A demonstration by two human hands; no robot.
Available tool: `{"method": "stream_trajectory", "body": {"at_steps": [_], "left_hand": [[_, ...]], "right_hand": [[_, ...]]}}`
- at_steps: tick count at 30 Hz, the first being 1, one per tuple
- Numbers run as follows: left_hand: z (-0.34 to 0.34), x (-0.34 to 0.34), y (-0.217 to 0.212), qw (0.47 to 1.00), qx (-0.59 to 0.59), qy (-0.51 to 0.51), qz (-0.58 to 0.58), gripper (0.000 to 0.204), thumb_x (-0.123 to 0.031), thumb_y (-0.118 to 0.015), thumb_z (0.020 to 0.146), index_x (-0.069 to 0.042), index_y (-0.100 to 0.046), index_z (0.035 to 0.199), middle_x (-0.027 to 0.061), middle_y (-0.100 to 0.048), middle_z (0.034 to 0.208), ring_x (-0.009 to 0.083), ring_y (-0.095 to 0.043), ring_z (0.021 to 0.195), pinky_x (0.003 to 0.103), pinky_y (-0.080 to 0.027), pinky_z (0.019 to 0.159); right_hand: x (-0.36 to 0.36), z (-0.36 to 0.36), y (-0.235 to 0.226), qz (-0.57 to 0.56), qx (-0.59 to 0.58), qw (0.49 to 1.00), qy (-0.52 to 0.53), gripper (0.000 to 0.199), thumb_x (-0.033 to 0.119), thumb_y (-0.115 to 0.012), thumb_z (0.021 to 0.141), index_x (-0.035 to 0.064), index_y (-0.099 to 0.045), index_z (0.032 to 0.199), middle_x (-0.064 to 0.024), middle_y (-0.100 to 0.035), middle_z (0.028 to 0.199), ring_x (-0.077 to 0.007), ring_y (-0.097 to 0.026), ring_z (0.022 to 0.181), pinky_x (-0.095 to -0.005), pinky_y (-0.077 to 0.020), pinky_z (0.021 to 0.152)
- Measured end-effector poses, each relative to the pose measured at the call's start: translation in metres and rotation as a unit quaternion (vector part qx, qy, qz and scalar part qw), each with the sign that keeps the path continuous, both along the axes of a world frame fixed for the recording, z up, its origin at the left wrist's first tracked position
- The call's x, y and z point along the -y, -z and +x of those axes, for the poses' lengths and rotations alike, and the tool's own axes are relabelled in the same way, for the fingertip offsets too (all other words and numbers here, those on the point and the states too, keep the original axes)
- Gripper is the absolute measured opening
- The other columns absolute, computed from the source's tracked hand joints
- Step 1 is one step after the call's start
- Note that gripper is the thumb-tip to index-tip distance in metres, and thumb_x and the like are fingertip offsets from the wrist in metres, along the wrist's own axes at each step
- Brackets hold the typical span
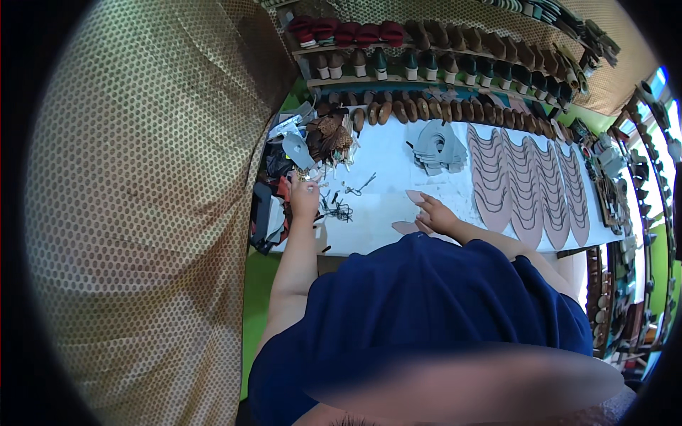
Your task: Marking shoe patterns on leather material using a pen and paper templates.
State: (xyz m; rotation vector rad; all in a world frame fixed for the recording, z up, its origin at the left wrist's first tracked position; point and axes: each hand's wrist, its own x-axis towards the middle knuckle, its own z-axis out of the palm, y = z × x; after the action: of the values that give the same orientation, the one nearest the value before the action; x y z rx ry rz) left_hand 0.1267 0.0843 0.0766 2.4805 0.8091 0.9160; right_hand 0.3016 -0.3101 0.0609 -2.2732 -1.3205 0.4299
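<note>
My right hand (435, 214) is at the table's near side, its fingers closed round a flat, pale pink piece with a pointed tip (414, 196), like a shoe sole or lining piece. Just below that hand lies a second pale pink piece (405, 227), partly hidden by my shirt. My left hand (305, 194) reaches to the cluttered left end of the table, fingers curled among small items; what they hold, if anything, is too small to make out. Beside it are a grey-blue shaped piece (297, 150) and a tangle of dark cords or straps (337, 208).
Overlapping rows of pink, dark-edged pieces (491, 177) cover the right of the white table (380, 153). A stack of grey cut pieces (438, 147) lies mid-table. Scissors (362, 186) rest left of centre. Shoe lasts (419, 110) and shelved shoes (412, 64) line the back; a patterned curtain (156, 213) hangs left.
</note>
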Motion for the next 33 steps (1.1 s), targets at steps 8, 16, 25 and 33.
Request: {"method": "stream_trajectory", "body": {"at_steps": [8,16,25,33], "left_hand": [[0.017,0.016,-0.065,0.974,0.065,0.007,-0.217,0.02,-0.023,-0.072,0.082,-0.006,-0.074,0.092,0.0329,-0.042,0.144,0.0322,-0.035,0.142,0.04,-0.029,0.113],[0.015,0.016,-0.091,0.944,0.192,-0.014,-0.268,0.021,-0.021,-0.072,0.086,-0.004,-0.073,0.099,0.0312,-0.038,0.148,0.0271,-0.032,0.145,0.034,-0.034,0.107],[0.013,0.047,-0.119,0.915,0.23,0.019,-0.331,0.021,-0.018,-0.069,0.089,-0.003,-0.073,0.103,0.0291,-0.033,0.152,0.0237,-0.022,0.148,0.033,-0.025,0.11],[0.028,0.1,-0.138,0.893,0.223,0.069,-0.386,0.02,-0.017,-0.07,0.088,-0.003,-0.072,0.103,0.0184,-0.015,0.162,0.0215,-0.039,0.138,0.031,-0.044,0.098]], "right_hand": [[0.017,0.015,-0.001,0.02,0.008,0.999,0.026,0.047,0.033,-0.061,0.094,0.0094,-0.054,0.133,-0.0186,-0.033,0.154,-0.0389,-0.041,0.134,-0.0415,-0.0393,0.109],[0.03,0.027,-0.011,0.036,0.004,0.999,0.023,0.045,0.032,-0.061,0.094,0.0094,-0.056,0.132,-0.0189,-0.034,0.153,-0.038,-0.04,0.136,-0.0409,-0.037,0.11],[0.036,0.039,-0.017,0.035,-0.002,0.999,-0.001,0.037,0.032,-0.063,0.091,0.0091,-0.065,0.12,-0.0205,-0.039,0.15,-0.0381,-0.043,0.134,-0.0408,-0.0368,0.11],[-0.009,0.03,-0.07,0.094,0.07,0.993,0.002,0.039,0.04,-0.072,0.081,0.0204,-0.07,0.114,-0.0155,-0.04,0.151,-0.0411,-0.027,0.143,-0.071,-0.0202,0.108]]}}
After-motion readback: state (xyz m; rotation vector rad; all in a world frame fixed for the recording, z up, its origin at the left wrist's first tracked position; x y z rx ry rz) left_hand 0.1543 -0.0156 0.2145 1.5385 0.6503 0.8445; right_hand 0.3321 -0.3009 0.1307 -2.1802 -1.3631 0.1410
